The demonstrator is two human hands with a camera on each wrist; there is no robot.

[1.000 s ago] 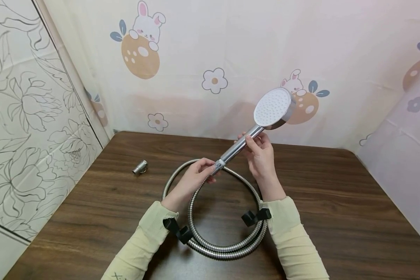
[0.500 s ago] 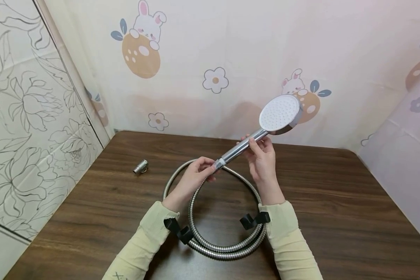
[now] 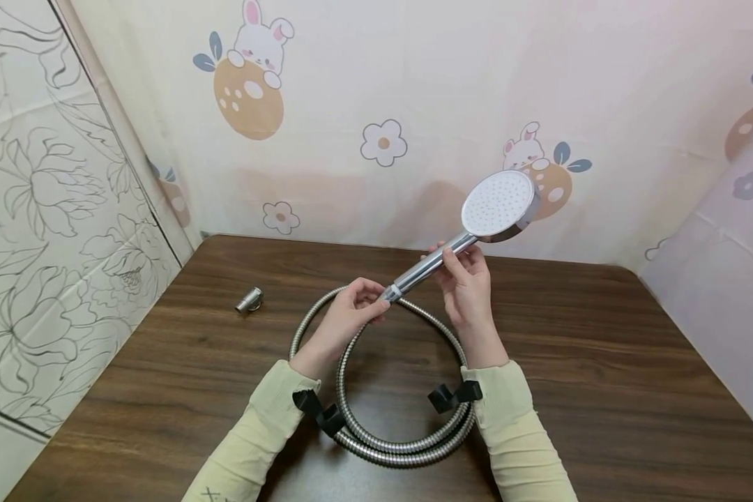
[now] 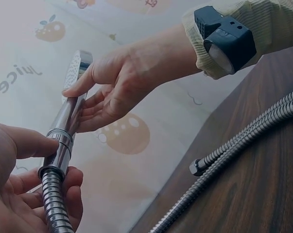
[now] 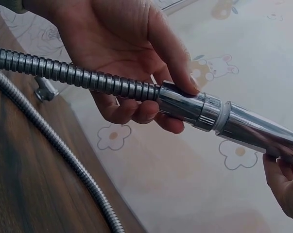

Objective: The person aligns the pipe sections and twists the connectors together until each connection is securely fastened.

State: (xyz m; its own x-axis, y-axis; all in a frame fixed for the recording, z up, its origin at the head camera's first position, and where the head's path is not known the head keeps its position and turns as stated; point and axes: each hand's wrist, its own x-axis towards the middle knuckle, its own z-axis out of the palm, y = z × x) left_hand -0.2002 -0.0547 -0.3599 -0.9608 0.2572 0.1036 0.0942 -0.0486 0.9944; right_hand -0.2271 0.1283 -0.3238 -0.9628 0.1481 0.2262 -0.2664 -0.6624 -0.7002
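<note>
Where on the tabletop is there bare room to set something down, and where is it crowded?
Bare wood on the table spreads from the right sleeve to the right edge. Another patch lies left of the left sleeve, nearer than the small metal fitting. The middle is crowded: coiled hose, left hand, right hand and the held shower head.

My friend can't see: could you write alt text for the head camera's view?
A person's left fingers pinch the connector of a metal hose at the foot of a silver shower head, whose handle the right fingers grip. The hose loops on a wooden table; a small metal fitting lies further left.
</note>
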